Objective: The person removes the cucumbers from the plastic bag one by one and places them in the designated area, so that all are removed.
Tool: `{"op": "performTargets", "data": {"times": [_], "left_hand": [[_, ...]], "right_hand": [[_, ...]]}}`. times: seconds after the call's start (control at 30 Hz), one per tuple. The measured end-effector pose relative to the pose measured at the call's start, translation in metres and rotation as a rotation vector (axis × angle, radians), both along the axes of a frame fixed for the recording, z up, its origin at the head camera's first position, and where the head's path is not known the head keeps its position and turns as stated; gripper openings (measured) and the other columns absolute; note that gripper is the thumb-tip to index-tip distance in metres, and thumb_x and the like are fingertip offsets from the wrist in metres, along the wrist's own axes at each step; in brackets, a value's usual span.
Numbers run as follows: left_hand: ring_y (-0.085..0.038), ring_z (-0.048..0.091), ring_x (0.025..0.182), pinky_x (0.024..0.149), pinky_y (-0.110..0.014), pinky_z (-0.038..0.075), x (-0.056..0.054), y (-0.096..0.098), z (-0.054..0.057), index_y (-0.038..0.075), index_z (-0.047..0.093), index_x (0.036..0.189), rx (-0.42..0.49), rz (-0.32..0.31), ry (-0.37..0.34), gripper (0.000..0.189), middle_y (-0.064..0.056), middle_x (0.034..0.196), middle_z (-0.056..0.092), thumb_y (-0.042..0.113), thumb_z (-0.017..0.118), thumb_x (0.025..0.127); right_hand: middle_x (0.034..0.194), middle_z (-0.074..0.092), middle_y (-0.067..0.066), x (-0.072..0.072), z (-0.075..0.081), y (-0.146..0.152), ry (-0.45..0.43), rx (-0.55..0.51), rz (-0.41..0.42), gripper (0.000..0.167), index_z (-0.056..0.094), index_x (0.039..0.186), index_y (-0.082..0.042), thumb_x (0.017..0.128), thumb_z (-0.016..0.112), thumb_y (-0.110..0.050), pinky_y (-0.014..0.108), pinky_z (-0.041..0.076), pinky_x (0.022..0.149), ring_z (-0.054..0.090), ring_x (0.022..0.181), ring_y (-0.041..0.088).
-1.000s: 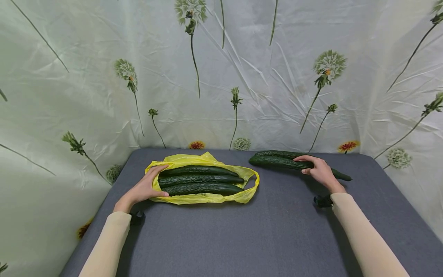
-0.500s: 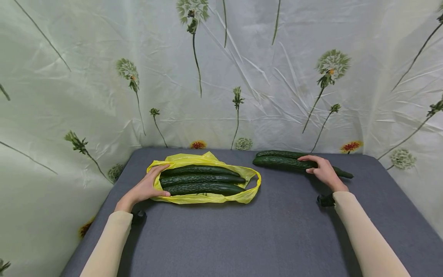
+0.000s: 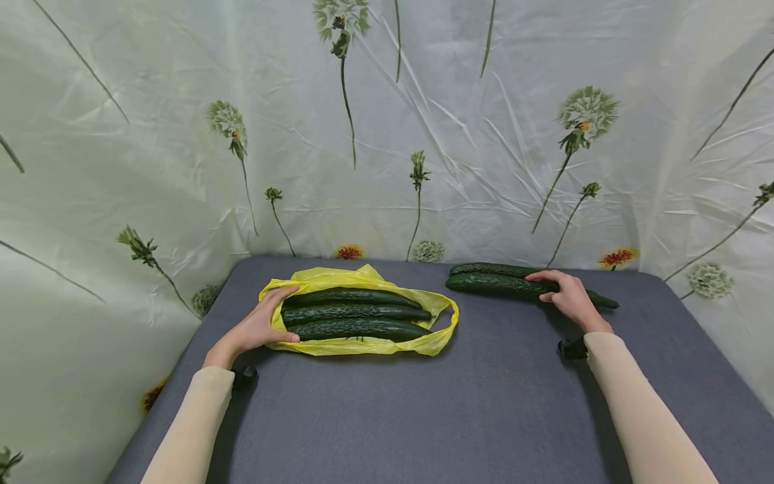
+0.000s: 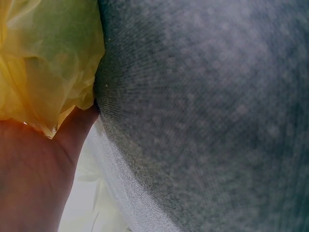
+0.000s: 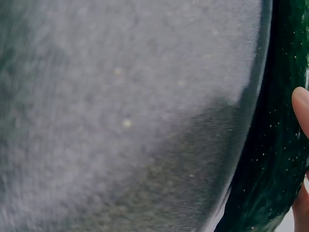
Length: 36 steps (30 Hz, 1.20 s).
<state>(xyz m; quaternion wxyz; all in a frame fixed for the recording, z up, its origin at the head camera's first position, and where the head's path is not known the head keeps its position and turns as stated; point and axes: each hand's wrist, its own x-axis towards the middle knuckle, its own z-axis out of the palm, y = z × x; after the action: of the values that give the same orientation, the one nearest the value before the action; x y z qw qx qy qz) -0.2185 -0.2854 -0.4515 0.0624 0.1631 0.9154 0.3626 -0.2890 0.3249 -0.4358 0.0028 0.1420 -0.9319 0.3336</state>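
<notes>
My left hand [image 3: 256, 326] holds the left end of a yellow plastic bag [image 3: 363, 347], thumb on the near side and fingers on the far side. Inside the bag's opening lie three long dark green cucumbers [image 3: 357, 312], side by side. In the left wrist view, the thumb sits against the bag [image 4: 53, 63]. At the back right, two more cucumbers lie together: a rear one [image 3: 484, 269] and a front one [image 3: 490, 286]. My right hand [image 3: 571, 299] grips the front one from above, toward its right end. The right wrist view shows the thumb against this cucumber's bumpy skin [image 5: 270, 150].
A dark grey cloth-covered table [image 3: 387, 417] lies under everything. White sheeting [image 3: 387, 134] printed with dandelions hangs behind the table and along both sides. The rear cucumber lies close to the table's back edge.
The head view has shifted slightly, moving the scene a little to the right. The front cucumber's right end has swung slightly away with my right hand. My left hand keeps its hold on the bag.
</notes>
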Motion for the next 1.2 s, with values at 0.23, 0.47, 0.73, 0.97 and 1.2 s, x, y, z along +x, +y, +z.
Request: {"op": "performTargets", "data": {"times": [0.23,0.47,0.73,0.97,1.2], "left_hand": [[-0.045,0.013,0.139,0.099,-0.069,0.021,-0.001,-0.001,-0.001,0.014,0.024,0.153,-0.009,0.001,0.0,0.1,-0.02,0.153,0.016,0.037,0.083,0.075],[-0.044,0.013,0.139,0.1,-0.069,0.02,-0.001,0.0,-0.002,0.013,0.024,0.153,-0.009,0.002,0.005,0.101,-0.02,0.153,0.016,0.037,0.083,0.074],[-0.044,0.012,0.139,0.099,-0.07,0.02,-0.002,-0.001,-0.002,0.015,0.024,0.153,-0.006,-0.004,0.002,0.1,-0.02,0.153,0.015,0.037,0.083,0.074],[-0.044,0.011,0.139,0.099,-0.069,0.02,-0.003,-0.001,-0.002,0.014,0.023,0.153,-0.018,-0.007,0.002,0.1,-0.021,0.153,0.014,0.037,0.082,0.075],[-0.045,0.011,0.139,0.099,-0.07,0.02,-0.001,0.001,-0.002,0.013,0.024,0.153,0.0,-0.008,-0.002,0.1,-0.021,0.153,0.014,0.036,0.082,0.075]], "right_hand": [[0.127,0.051,0.03,0.0,-0.006,0.002,0.076,0.05,-0.033,0.035,0.062,0.122,0.003,0.087,0.061,0.009,0.066,0.028,0.094,0.036,0.12,0.049],[0.128,0.05,0.03,0.003,-0.01,0.001,0.084,0.015,-0.066,0.035,0.061,0.124,0.003,0.089,0.06,0.008,0.066,0.029,0.093,0.037,0.12,0.05],[0.131,0.046,0.03,0.007,-0.009,-0.006,0.088,-0.037,-0.084,0.039,0.058,0.127,0.003,0.088,0.06,0.009,0.066,0.029,0.094,0.034,0.123,0.05],[0.133,0.047,0.029,0.011,-0.013,-0.006,-0.006,-0.022,-0.067,0.037,0.056,0.13,0.001,0.093,0.056,0.004,0.064,0.031,0.095,0.036,0.124,0.049],[0.133,0.047,0.029,0.013,-0.015,-0.003,-0.031,-0.032,-0.04,0.035,0.059,0.127,0.001,0.093,0.053,0.007,0.063,0.034,0.094,0.036,0.125,0.048]]}}
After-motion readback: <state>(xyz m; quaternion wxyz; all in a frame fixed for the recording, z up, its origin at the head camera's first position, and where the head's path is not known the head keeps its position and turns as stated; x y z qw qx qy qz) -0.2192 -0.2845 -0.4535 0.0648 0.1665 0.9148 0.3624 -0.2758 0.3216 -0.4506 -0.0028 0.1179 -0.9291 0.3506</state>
